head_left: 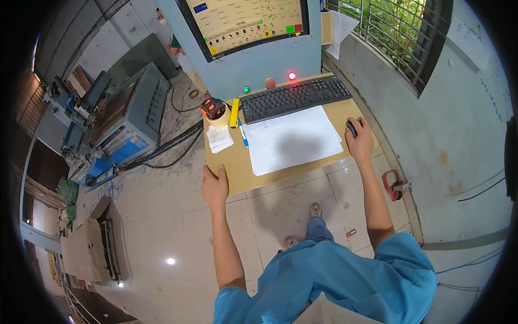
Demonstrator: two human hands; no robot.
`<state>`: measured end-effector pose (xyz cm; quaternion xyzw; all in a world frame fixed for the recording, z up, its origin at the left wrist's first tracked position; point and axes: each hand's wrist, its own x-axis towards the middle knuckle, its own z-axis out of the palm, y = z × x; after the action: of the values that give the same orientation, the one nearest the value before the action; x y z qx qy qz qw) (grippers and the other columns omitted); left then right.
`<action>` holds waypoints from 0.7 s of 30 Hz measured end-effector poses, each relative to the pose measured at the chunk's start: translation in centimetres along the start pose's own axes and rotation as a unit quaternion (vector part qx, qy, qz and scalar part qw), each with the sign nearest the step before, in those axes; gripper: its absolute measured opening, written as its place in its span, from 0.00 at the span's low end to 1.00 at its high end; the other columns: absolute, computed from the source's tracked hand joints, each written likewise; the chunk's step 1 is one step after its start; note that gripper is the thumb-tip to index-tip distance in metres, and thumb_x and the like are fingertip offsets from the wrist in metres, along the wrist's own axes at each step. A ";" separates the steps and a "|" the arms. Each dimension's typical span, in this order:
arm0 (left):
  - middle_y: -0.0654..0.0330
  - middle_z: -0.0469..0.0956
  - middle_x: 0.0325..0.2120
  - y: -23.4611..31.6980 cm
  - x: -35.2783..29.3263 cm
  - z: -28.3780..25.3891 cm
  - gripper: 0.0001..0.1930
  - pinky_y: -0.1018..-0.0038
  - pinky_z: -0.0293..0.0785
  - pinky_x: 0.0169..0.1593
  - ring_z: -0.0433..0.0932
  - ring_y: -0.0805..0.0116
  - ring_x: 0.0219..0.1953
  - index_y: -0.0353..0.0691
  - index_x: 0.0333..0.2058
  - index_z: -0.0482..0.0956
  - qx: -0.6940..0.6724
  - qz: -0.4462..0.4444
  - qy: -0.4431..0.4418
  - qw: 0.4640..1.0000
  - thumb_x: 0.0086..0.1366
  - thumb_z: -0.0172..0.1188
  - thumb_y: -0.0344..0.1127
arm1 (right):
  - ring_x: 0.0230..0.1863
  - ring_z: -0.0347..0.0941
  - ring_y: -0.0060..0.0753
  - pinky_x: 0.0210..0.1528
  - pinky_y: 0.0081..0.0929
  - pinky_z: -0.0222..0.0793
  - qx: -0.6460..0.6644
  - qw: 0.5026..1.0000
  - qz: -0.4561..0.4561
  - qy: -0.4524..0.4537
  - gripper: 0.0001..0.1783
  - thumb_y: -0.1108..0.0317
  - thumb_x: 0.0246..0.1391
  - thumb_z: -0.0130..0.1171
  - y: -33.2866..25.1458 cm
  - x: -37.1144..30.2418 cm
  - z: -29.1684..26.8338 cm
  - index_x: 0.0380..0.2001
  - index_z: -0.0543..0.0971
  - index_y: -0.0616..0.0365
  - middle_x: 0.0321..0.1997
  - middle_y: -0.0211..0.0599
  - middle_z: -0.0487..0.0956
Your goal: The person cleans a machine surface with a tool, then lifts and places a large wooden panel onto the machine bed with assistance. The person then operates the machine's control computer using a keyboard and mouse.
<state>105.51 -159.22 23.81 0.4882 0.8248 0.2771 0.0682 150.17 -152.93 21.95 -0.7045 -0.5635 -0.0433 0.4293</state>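
Note:
My right hand (360, 139) is closed over a black computer mouse (352, 128) at the right edge of a small tan shelf (240, 183). At the shelf's front left corner rests my left hand (215, 186), thumb on top and apart from the fingers, which are partly hidden at the edge. Between the hands lie white paper sheets (270, 156), with a black keyboard (294, 97) behind them. Left of the paper are a blue-and-white pen (243, 135), a yellow cutter-like tool (234, 113), small printed slips (219, 139) and an orange-and-black tape measure (213, 109) on a tape roll (218, 120).
A blue-grey cabinet (226, 73) with a lit monitor (248, 24) and buttons rises behind the shelf. Machinery (118, 119) and black cables (175, 143) are at left. A barred window (383, 38) and a red tool (392, 184) are at right. Another person (175, 48) stands behind.

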 end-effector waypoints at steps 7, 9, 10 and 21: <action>0.39 0.82 0.47 -0.4 0.0 0.2 0.37 0.52 0.77 0.49 0.82 0.39 0.47 0.40 0.65 0.65 0.018 -0.017 -0.007 1.000 0.67 0.53 0.61 | 0.63 0.71 0.56 0.61 0.42 0.69 0.015 1.000 -0.008 0.006 0.22 0.67 0.53 0.63 1.2 -0.2 0.7 0.53 0.82 0.46 0.64 0.53 0.73; 0.38 0.81 0.47 -0.8 0.5 0.5 0.38 0.51 0.77 0.49 0.82 0.39 0.47 0.40 0.66 0.64 0.006 -0.017 -0.020 1.000 0.67 0.53 0.62 | 0.62 0.71 0.56 0.61 0.42 0.69 0.021 1.000 -0.017 0.000 0.23 0.68 0.53 0.63 1.9 0.0 1.1 0.54 0.81 0.47 0.63 0.52 0.74; 0.39 0.81 0.47 -0.9 0.7 0.7 0.39 0.51 0.78 0.49 0.82 0.39 0.47 0.40 0.67 0.63 0.014 -0.021 -0.024 0.999 0.67 0.52 0.62 | 0.62 0.71 0.56 0.61 0.41 0.69 0.030 0.999 -0.031 -0.003 0.23 0.69 0.53 0.62 2.2 0.2 1.2 0.54 0.81 0.49 0.63 0.53 0.73; 0.40 0.81 0.47 -0.3 -0.1 -0.3 0.33 0.51 0.78 0.47 0.83 0.41 0.44 0.40 0.61 0.65 -0.035 -0.025 -0.036 0.998 0.67 0.52 0.59 | 0.65 0.69 0.58 0.64 0.43 0.67 -0.025 0.997 -0.062 -0.044 0.22 0.61 0.61 0.58 3.4 0.7 1.4 0.59 0.78 0.48 0.67 0.55 0.70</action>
<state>105.26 -159.51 23.90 0.4740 0.8239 0.2861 0.1213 152.65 -151.42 19.57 -0.6800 -0.6228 -0.0529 0.3832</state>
